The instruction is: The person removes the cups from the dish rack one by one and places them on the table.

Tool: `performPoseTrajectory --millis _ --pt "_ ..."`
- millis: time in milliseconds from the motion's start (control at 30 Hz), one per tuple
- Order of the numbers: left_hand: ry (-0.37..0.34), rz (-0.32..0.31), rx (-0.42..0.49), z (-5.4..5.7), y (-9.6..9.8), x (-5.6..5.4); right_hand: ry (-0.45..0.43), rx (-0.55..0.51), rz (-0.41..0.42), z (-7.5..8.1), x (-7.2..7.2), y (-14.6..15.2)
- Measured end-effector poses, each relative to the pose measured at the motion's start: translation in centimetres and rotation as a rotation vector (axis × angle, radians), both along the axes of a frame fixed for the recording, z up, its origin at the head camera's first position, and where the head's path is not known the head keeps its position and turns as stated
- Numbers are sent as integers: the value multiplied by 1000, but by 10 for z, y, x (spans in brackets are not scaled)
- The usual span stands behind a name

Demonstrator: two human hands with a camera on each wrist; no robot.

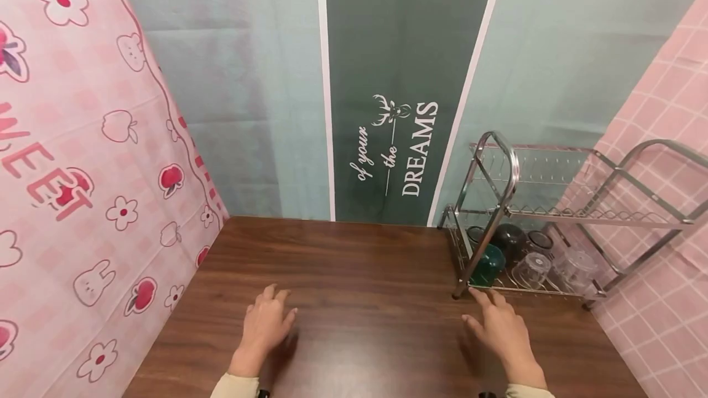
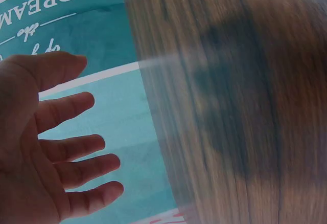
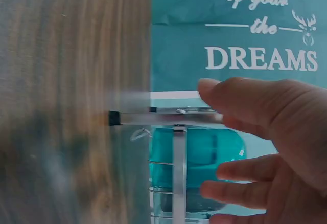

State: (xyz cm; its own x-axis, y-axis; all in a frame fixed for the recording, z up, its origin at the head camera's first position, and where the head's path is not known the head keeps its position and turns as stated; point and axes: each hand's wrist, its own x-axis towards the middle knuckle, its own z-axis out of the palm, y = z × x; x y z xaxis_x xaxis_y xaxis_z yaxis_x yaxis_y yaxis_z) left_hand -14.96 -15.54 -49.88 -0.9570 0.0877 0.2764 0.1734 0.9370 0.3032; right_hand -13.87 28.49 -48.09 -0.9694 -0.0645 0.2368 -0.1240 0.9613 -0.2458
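Observation:
My left hand [image 1: 268, 324] is held over the left part of the brown wooden table [image 1: 354, 275], holding nothing. In the left wrist view its fingers [image 2: 76, 147] are spread and slightly bent. On the other side, my right hand [image 1: 500, 327] is also bare, just in front of a two-tier metal dish rack [image 1: 514, 171]. A teal cup [image 1: 489, 265] lies on the rack's lower shelf, behind the right fingertips. The right wrist view has the teal cup [image 3: 204, 152] behind a metal bar [image 3: 179, 183], partly hidden by the fingers.
Beside the teal cup are a dark cup [image 1: 509, 238] and clear glass cups [image 1: 533, 270] on the lower shelf. A green curtain [image 1: 381, 48] with white lettering hangs behind the table. Pink patterned cloths hang at the left [image 1: 110, 171] and right [image 1: 664, 300].

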Motion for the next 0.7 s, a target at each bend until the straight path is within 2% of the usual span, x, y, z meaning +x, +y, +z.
performPoseTrajectory --millis 133,333,500,700 --pt "-52 -24 15 2 4 1 -70 1 13 8 -4 6" --pt "-83 -54 25 7 14 1 -156 18 18 21 -8 21" --pt "-84 -73 13 11 27 -4 -185 14 24 22 -13 34" --pt "-60 -106 22 12 38 -10 -217 2 21 30 -23 36"
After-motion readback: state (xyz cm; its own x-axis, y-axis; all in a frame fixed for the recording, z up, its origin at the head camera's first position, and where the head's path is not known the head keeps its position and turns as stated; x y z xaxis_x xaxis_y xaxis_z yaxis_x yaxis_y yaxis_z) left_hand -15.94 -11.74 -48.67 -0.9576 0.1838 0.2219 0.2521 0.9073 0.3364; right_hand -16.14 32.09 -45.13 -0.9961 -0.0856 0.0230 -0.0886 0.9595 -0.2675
